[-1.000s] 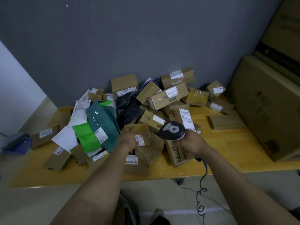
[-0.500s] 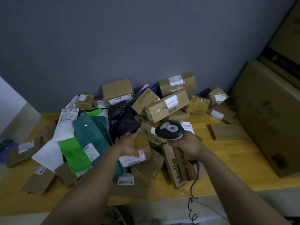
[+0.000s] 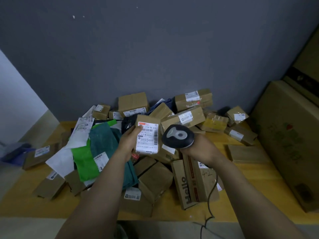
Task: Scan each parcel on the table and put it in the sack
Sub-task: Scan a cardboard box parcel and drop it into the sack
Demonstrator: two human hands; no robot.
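Okay, left hand (image 3: 128,144) is gripping a small box (image 3: 147,135), fingers curled round it, label facing the camera, above the pile. Right hand (image 3: 198,150) is clutching the scanner (image 3: 177,136) just beside it. Behind, parcels (image 3: 183,116) are lying heaped on the table (image 3: 250,200) by the wall (image 3: 155,57).

A grey wall (image 3: 155,49) rises behind, with a large cardboard carton (image 3: 284,144) at right.

Scanner (image 3: 178,136) handle hidden in the right hand (image 3: 198,150) — cable (image 3: 208,204) cut by the bottom edge
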